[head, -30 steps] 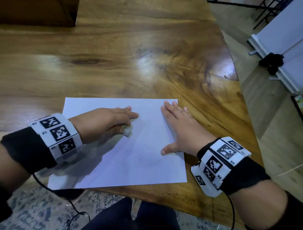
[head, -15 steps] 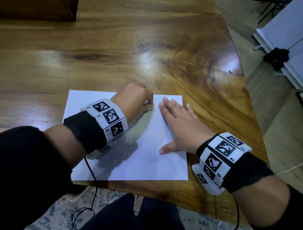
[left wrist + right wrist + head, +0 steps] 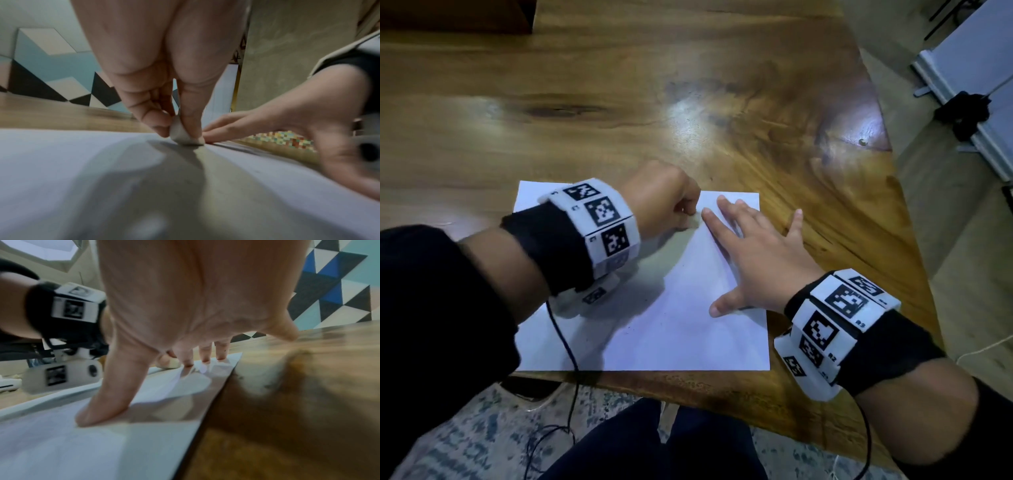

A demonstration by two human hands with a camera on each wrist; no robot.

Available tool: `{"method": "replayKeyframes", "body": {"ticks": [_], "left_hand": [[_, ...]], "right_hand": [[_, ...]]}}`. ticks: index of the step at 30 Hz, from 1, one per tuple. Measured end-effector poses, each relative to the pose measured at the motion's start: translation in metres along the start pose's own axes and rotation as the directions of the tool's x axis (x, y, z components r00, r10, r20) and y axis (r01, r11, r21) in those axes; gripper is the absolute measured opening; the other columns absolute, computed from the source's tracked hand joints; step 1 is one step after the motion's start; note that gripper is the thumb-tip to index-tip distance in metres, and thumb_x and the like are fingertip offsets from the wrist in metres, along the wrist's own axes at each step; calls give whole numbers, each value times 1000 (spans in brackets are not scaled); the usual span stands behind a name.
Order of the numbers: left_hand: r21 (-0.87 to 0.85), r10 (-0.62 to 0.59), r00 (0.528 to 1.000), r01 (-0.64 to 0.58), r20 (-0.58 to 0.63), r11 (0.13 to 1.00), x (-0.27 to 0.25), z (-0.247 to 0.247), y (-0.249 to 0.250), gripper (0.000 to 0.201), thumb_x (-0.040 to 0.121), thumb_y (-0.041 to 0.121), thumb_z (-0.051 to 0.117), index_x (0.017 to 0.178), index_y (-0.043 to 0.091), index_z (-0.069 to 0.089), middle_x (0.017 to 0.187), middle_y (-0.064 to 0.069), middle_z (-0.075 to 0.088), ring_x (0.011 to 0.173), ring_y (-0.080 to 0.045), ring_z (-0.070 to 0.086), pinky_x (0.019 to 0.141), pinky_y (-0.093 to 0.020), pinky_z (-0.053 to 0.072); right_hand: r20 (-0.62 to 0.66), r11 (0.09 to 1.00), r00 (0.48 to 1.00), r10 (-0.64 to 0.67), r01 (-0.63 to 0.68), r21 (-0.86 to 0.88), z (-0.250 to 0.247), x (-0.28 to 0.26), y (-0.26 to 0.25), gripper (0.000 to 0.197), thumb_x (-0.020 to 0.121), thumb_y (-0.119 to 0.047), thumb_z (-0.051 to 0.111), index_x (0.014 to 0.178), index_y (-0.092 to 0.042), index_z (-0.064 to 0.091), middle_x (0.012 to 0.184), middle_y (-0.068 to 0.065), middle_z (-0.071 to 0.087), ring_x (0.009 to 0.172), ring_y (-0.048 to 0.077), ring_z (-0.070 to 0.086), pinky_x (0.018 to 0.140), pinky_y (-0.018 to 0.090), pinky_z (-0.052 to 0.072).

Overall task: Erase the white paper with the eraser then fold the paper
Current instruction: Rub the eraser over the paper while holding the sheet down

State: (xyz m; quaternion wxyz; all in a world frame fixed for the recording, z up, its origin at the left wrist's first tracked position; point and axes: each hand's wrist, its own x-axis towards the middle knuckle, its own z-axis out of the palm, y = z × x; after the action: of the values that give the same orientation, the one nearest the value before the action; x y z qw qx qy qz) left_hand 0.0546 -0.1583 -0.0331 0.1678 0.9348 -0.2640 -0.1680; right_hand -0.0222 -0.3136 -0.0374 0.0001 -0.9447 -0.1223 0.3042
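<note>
Two hands work on one sheet of white paper point(image 3: 654, 335) that lies flat near the front edge of our wooden table point(image 3: 619, 102). Our left hand point(image 3: 661, 202) is curled at the sheet's far edge, and the left wrist view shows its thumb and fingertips point(image 3: 158, 123) pinching a small white eraser point(image 3: 183, 134), whose lower end touches the paper point(image 3: 61, 162). From the head view the eraser itself is hidden under that hand.

Our right hand point(image 3: 753, 260) lies spread and flat, holding nothing. Its thumb and three of its fingers press on the right part of the sheet, while the little finger reaches past the edge onto bare wood. In the right wrist view the thumb point(image 3: 109, 394) and fingertips bear on the paper point(image 3: 61, 443) beside the sheet's right edge. The right index fingertip sits just beside the eraser.

Both wrists carry white bands with black square markers point(image 3: 602, 222), and a thin black cable point(image 3: 565, 346) trails from the left one across the sheet's near left corner.
</note>
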Motion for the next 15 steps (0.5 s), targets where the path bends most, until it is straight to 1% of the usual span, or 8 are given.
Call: {"method": "replayKeyframes", "body": {"ticks": [2, 4, 5, 6, 9, 11, 13, 15], "left_hand": [[-15, 24, 994, -23, 108, 1000, -17, 3, -3, 4, 72, 17, 69, 75, 15, 67, 76, -2, 64, 74, -23, 56, 66, -24, 38], [-2, 50, 973, -51, 225, 999, -29, 5, -3, 3, 71, 19, 68, 74, 18, 68, 77, 0, 66, 72, -17, 53, 67, -22, 39], [1, 51, 972, -53, 230, 999, -27, 3, -2, 4, 72, 19, 68, 76, 18, 69, 76, 1, 65, 71, -15, 51, 67, -21, 37], [5, 38, 979, -40, 199, 999, -22, 1, 0, 5, 73, 19, 68, 78, 17, 69, 76, 2, 64, 71, -14, 49, 66, -20, 34], [19, -17, 1000, 16, 12, 1000, 0, -3, 5, 9, 76, 15, 65, 83, 10, 67, 73, 0, 54, 72, -17, 44, 63, -22, 29], [15, 6, 1000, -6, -2, 1000, -4, 0, 6, 7, 78, 14, 63, 80, 8, 64, 72, -1, 50, 70, -19, 42, 61, -24, 24], [7, 83, 991, -84, 108, 996, -24, 7, 2, 6, 77, 15, 61, 76, 9, 61, 72, -4, 52, 69, -21, 43, 60, -25, 25], [13, 127, 964, -134, 234, 991, -41, 12, 0, 6, 76, 18, 62, 74, 13, 62, 71, -2, 54, 68, -20, 45, 62, -24, 30]], "right_hand": [[-3, 1000, 1000, 1, -1, 11, 0, 0, 1, 127, 59, -72, 67, 145, -36, -20, 154, -11, -26, 143, 12, -19, 103, 74, -6], [-4, 1000, 1000, -2, 2, 21, 1, 0, 2, 127, 59, -72, 67, 145, -36, -20, 153, -12, -27, 143, 11, -19, 103, 74, -7], [-6, 1000, 1000, -3, 3, 27, 1, 0, 2, 127, 59, -72, 67, 145, -37, -20, 153, -12, -27, 143, 11, -19, 103, 73, -7], [-7, 1000, 1000, -5, 5, 31, 2, 0, 2, 127, 59, -71, 68, 145, -37, -20, 153, -13, -27, 143, 11, -19, 103, 73, -7], [-9, 999, 1000, -3, 4, 37, 2, 0, 2, 128, 58, -71, 68, 145, -36, -20, 153, -13, -26, 142, 11, -20, 103, 74, -5], [-6, 999, 1000, -5, 5, 34, 2, 1, 2, 128, 59, -71, 68, 145, -36, -20, 153, -13, -26, 142, 11, -20, 103, 74, -5], [-9, 999, 1000, -9, 10, 42, 1, 1, 2, 127, 59, -71, 68, 145, -36, -19, 153, -13, -26, 143, 11, -20, 103, 73, -6], [-18, 998, 1000, -14, 15, 55, 2, 1, 3, 128, 59, -70, 69, 146, -36, -18, 153, -14, -26, 143, 11, -20, 104, 72, -8]]}}
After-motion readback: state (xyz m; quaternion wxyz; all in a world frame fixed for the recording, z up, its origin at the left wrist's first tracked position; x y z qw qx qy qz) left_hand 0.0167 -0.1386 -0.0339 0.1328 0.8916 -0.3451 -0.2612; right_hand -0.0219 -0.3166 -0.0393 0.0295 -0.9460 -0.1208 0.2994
